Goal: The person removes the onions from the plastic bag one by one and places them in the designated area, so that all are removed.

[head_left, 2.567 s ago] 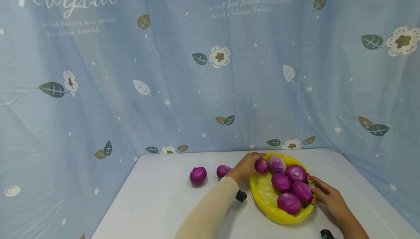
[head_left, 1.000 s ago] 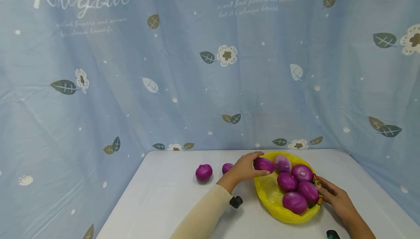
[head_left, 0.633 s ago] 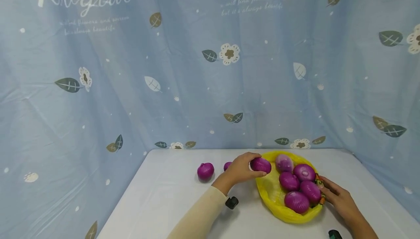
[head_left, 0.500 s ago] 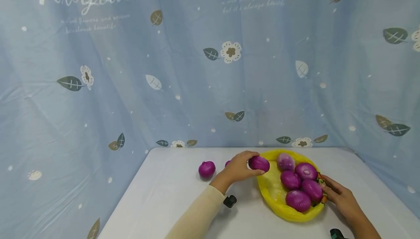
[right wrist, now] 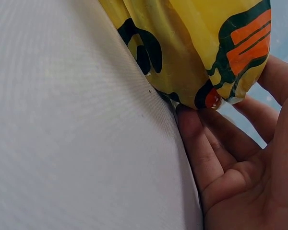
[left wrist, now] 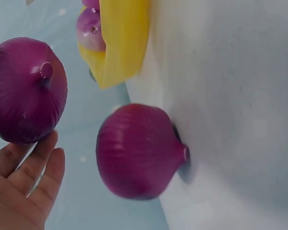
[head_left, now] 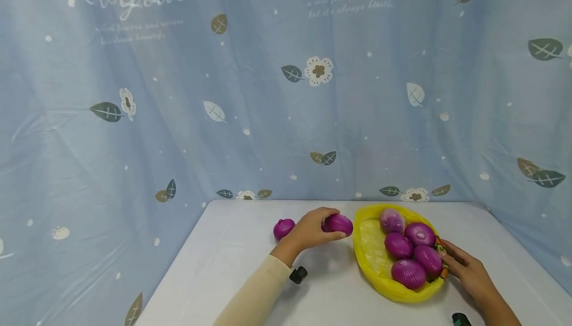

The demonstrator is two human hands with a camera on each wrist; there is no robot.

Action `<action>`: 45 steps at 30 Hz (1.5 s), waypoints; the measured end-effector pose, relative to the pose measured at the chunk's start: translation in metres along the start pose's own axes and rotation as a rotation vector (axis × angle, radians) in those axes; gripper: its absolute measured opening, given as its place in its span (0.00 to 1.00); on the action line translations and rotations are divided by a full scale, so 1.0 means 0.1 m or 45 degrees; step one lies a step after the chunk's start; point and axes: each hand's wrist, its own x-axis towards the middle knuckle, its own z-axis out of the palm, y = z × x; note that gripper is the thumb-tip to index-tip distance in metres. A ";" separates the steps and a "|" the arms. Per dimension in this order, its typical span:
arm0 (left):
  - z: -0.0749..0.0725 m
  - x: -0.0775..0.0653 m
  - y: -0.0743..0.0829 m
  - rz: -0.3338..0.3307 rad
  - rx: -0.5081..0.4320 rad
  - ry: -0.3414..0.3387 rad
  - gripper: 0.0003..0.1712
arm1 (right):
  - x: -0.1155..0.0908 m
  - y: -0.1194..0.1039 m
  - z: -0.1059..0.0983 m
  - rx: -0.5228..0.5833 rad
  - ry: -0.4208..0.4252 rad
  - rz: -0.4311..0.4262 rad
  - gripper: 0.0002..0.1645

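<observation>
My left hand (head_left: 310, 229) grips a purple onion (head_left: 338, 224) between thumb and fingers, above the table just left of the yellow plastic bag (head_left: 373, 279). The bag is rolled open like a bowl, and several purple onions (head_left: 408, 273) lie inside its right part. Another onion (head_left: 283, 229) on the table is partly covered by the left hand. In the left wrist view, an onion (left wrist: 139, 153) rests on the table below the held one. My right hand (head_left: 466, 269) holds the bag's printed right edge, thumb above and fingers low against the plastic (right wrist: 182, 52).
The white table (head_left: 214, 266) ends at a blue patterned curtain (head_left: 250, 92) behind and on both sides. A black wrist device (head_left: 298, 275) sits under the left wrist, and another (head_left: 460, 319) near the right one.
My left hand has lifted the onion from inside the bag's left rim and carried it left, out over the table. The right hand stays at the bag's edge.
</observation>
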 end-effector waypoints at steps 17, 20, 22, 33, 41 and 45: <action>-0.31 -0.29 -0.37 -0.037 -0.019 0.054 0.38 | 0.00 0.00 0.02 0.060 0.003 0.002 0.52; -0.40 -0.36 -0.46 -0.047 -0.063 0.074 0.38 | 0.00 -0.01 0.02 0.060 -0.002 0.008 0.52; -0.46 -0.41 -0.52 -0.072 -0.091 0.091 0.38 | 0.00 -0.01 0.02 0.056 -0.004 0.006 0.53; -0.62 -0.58 -0.75 -0.155 -0.126 0.149 0.37 | 0.00 0.02 0.00 0.073 -0.009 0.030 0.55; -0.68 -0.68 -0.89 -0.185 -0.106 0.194 0.38 | -0.01 0.00 0.00 0.082 -0.020 0.033 0.54; -0.74 -0.75 -0.97 -0.200 -0.107 0.228 0.39 | 0.00 -0.02 0.01 0.081 -0.010 0.023 0.53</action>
